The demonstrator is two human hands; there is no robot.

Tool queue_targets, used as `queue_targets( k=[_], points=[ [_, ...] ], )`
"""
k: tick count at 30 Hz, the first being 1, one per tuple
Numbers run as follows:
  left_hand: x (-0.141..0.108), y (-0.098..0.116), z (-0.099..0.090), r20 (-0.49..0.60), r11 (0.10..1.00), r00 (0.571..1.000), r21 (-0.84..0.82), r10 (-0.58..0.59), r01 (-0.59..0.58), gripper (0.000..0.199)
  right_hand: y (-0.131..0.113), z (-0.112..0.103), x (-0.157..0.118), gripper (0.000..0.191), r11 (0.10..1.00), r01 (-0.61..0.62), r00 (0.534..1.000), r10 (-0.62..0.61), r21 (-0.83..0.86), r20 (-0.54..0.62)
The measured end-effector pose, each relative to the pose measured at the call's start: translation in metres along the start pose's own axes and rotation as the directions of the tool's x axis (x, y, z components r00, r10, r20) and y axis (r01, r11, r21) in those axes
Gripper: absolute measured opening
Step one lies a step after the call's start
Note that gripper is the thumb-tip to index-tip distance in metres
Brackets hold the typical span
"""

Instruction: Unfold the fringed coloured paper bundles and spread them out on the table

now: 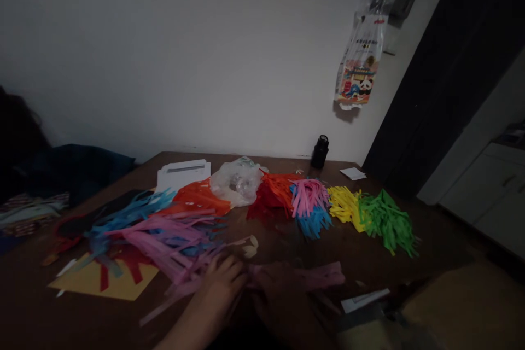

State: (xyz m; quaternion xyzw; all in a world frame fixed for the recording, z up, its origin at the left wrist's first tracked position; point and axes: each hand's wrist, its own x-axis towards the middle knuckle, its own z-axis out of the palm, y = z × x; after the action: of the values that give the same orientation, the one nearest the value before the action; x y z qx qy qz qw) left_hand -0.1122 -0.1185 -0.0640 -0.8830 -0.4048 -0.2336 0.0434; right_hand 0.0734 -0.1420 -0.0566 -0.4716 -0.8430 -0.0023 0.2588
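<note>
Pink strips (pixel 324 277) lie on our side of the clear bag (pixel 235 180). Our left hand (pixel 225 274) and right hand (pixel 279 280) touch them, but we can't tell if either one grips. We see green strips (pixel 388 222) to the bag's right.

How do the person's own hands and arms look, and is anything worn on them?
The left hand wears no glove, and the left forearm is bare, with no sleeve, watch or bracelet visible. The right hand also looks ungloved, but it is dark and blurred, so I cannot tell about rings or a sleeve there.
</note>
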Motion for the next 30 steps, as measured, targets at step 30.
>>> queue_targets(
  k=[30],
  points=[
    [0.019,0.005,-0.024,0.252,0.883,0.855,0.256,-0.453,0.392,0.031,0.016,0.003,0.019,0.012,0.967,0.172,0.981,-0.149,-0.19,0.128]
  ],
)
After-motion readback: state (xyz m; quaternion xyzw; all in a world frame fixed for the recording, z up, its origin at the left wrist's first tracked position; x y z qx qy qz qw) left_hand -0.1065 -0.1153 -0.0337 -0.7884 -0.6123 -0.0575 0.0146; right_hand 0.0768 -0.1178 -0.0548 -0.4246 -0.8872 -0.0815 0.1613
